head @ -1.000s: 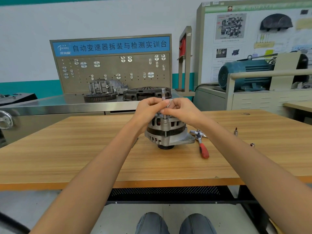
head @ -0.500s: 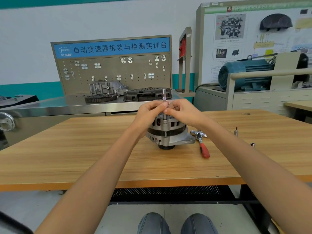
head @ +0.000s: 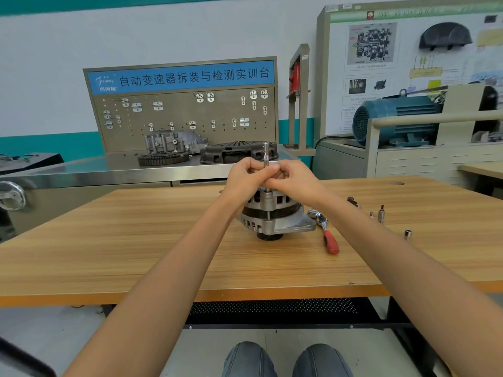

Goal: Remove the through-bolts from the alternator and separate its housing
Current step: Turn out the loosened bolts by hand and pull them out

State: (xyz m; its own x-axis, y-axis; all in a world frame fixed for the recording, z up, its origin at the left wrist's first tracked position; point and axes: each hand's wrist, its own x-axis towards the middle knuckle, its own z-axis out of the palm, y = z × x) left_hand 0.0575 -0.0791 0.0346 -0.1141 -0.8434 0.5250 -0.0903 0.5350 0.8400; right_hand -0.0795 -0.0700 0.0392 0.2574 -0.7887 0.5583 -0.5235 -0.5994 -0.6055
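Both of our hands meet above the alternator [head: 272, 213], fingers curled together around a slim upright driver [head: 265, 156]: our left hand [head: 246, 176] pinches its shaft from the left and our right hand [head: 295, 179] closes on it from the right, the fingertips of the two touching. The driver's metal top sticks up above our knuckles, and below them its shaft runs down to a through-bolt [head: 268, 195] at the front edge of the housing. We cannot tell whether the tip is seated on the bolt head, since our fingers hide the part between. The alternator stands on its pulley end near the middle of the wooden table [head: 136, 254], its silver housing split by a dark band, with a mounting lug jutting toward the right. Just beside that lug lies a ratchet [head: 326, 235] with a red handle pointing toward us. Farther right on the table stand a few small sockets [head: 381, 213], well apart from the alternator. Beyond the table is a steel bench [head: 81, 172] carrying a gear ring, a grey casting and a dark clutch cover, backed by a pegboard [head: 185, 118] under a blue sign. To the right, a blue motor [head: 394, 118] sits on a cabinet.
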